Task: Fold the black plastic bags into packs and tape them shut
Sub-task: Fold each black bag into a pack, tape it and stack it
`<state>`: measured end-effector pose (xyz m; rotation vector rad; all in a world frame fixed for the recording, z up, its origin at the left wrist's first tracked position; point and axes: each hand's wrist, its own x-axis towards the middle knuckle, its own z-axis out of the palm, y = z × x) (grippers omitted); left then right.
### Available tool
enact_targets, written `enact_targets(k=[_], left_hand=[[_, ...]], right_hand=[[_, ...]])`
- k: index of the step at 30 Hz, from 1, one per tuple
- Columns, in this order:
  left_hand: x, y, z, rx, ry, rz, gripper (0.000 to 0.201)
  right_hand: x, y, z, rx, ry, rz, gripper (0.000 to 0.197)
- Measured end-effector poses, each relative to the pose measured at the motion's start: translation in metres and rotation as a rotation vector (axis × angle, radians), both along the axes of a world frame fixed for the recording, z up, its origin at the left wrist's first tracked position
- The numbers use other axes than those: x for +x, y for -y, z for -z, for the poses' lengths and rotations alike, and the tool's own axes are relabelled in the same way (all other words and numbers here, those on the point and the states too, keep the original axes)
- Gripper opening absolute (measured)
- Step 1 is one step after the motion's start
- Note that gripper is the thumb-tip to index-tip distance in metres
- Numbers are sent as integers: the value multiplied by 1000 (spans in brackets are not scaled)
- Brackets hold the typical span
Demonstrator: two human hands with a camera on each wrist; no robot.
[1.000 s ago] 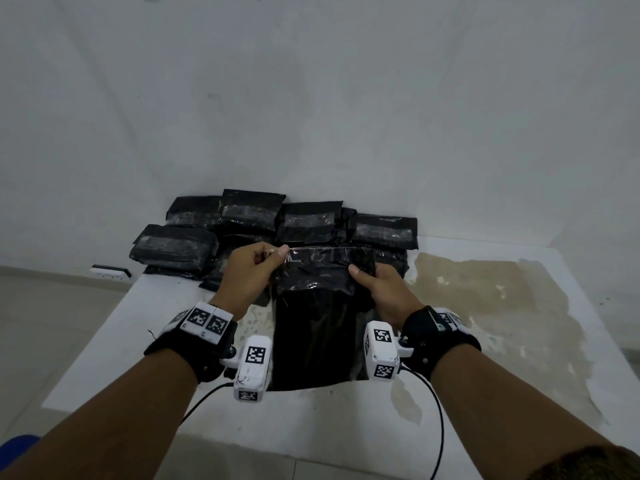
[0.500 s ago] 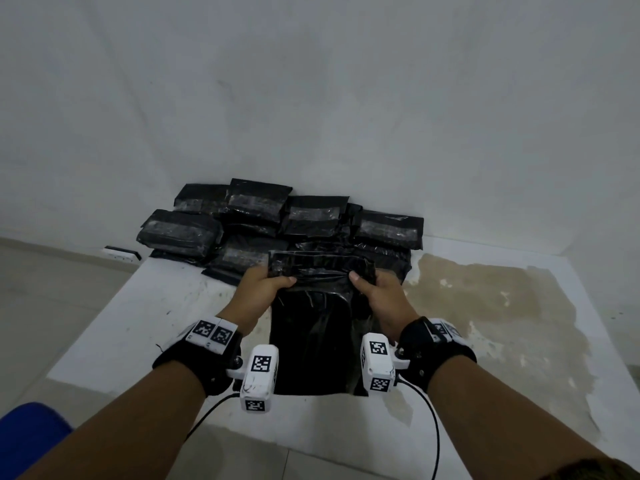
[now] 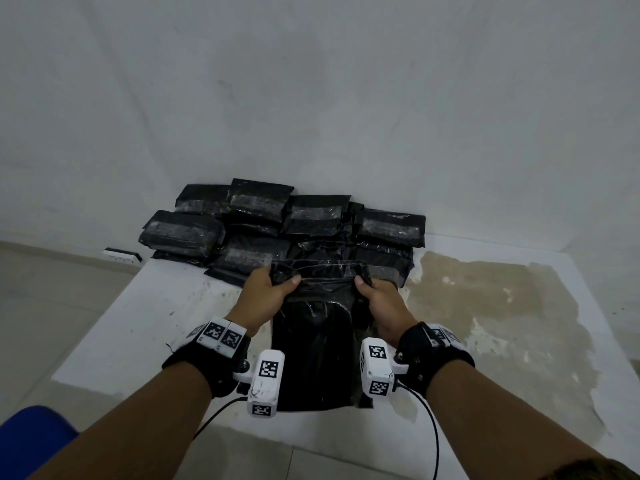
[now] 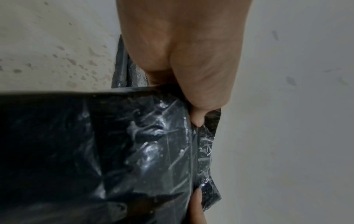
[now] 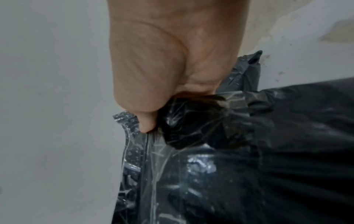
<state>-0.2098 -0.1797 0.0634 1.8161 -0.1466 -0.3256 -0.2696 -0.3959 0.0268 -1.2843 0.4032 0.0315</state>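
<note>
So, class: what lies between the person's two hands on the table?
Head view: between the left hand and right hand stretches the folded top of the black bag, with clear tape across it.

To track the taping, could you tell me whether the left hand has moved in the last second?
Yes: the left hand has drawn back toward the person, away from the stacked packs, and grips the bag.

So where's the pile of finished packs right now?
In the head view, the finished packs sit stacked at the table's far edge against the wall, just beyond both hands.
</note>
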Motion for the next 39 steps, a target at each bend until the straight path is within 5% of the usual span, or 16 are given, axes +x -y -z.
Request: enact_targets(k=[6,17,28,39], left_hand=[[-3,-6,13,-106,-157,-17,14],[0,-19,28,-94,-179,94,20],[-1,-31,56,80,-79,-46,35],[-3,-24,56,84,-31,83,21]], right_hand=[[-4,-5,12,63,-55,35,29],[-4,-10,32,100,-128,95,27],[-21,-17,48,-105,-194,-1,23],[-28,-13,49,-94,-243,80,28]])
